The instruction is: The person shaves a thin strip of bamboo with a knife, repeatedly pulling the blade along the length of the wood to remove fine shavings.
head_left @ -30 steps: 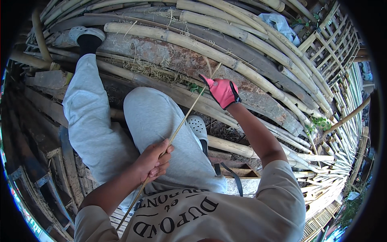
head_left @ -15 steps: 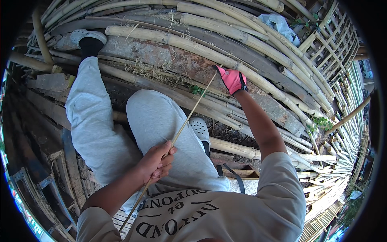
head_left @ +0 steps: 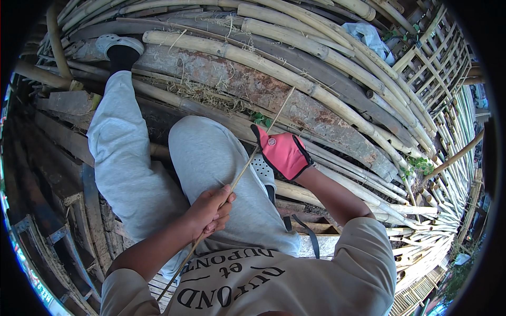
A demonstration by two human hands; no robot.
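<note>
A thin bamboo stick slants across my lap, its far tip over the logs and its lower end beside my shirt. My bare left hand is closed round it above my thigh. Farther up, my right hand, in a pink glove with black edging, also closes on the stick, with the thumb along its left side. The fingers of the glove are partly hidden from above. Beneath the stick lies my bent knee in grey trousers.
Long bamboo poles and a rough, reddish-stained plank lie in front. A woven bamboo lattice and a pale crumpled cloth are at the far right. Dark timber is stacked on the left.
My right hand has slid down the stick toward my knee, leaving the stick's far end bare. My left hand keeps its hold in nearly the same place.
</note>
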